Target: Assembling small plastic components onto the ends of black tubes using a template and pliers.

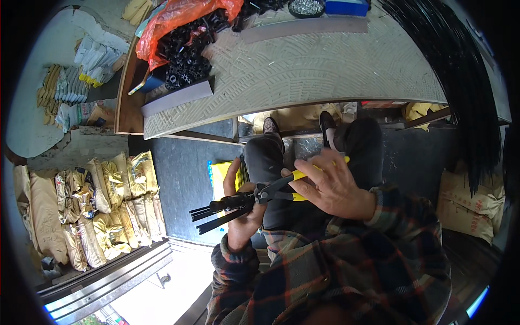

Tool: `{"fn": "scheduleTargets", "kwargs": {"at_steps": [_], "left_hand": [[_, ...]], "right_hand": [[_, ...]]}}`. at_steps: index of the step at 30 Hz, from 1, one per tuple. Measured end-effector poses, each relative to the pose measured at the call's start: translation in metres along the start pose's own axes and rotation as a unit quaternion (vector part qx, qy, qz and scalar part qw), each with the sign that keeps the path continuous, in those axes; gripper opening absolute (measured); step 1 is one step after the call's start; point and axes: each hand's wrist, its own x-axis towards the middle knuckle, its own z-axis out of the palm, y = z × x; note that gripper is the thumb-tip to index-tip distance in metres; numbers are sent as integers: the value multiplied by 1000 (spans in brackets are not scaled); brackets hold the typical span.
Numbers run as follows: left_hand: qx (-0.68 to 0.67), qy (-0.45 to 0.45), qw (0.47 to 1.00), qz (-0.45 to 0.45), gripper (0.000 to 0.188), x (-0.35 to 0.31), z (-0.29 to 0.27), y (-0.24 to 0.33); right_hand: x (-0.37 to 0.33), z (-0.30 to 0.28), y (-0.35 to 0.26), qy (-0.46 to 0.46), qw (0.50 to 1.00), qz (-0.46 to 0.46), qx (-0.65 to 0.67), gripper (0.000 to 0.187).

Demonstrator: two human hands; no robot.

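Note:
My left hand (242, 227) is closed around a bundle of black rod-like pieces (222, 216). Their ends stick out to the left, and a thicker black cylindrical part (230, 202) lies on top. In my right hand (330, 187) are pliers with yellow handles (300, 175). Their dark metal head (267, 193) points left and reaches the right end of the pieces, close to my left fingers. Whether the jaws grip a piece is too small to tell. Both hands are above my lap.
Ahead stands a textured worktable (303, 70), with black plastic parts (187, 67) spilling from an orange bag (187, 19). Long black strands (460, 81) hang over its right end. Stacked sacks (97, 211) are at left; a yellow package (218, 176) lies beside my leg.

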Motion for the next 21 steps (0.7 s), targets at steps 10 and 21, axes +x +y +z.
{"fn": "scheduleTargets", "kwargs": {"at_steps": [10, 21], "left_hand": [[-75, -243, 960, 118, 71, 9, -14, -5], [-95, -281, 949, 104, 68, 13, -21, -13]], "right_hand": [[29, -45, 62, -567, 361, 251, 697, 55], [29, -44, 59, -525, 556, 148, 628, 70]]}}
